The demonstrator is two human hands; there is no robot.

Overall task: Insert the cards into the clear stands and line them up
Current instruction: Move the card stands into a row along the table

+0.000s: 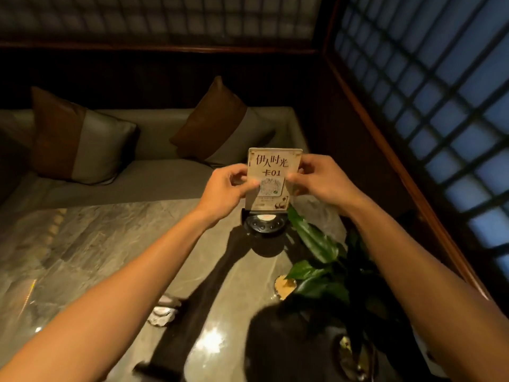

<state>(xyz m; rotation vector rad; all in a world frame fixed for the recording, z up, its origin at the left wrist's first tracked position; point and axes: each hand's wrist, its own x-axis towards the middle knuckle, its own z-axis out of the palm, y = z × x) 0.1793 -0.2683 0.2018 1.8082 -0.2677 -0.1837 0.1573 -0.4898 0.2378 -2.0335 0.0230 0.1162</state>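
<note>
A cream card printed with dark characters, "01" and a QR code stands upright above the far side of the marble table. My left hand pinches its left edge and my right hand pinches its right edge, thumbs on the front. A clear sleeve edge seems to run around the card, but I cannot tell whether the card sits inside a stand. Just below the card's bottom edge lies a black round call-button device on the table.
A green leafy plant in a dark pot stands near right on the table. A crumpled tissue lies near the front. A beige bench with two brown cushions runs behind; a wooden lattice window closes the right side.
</note>
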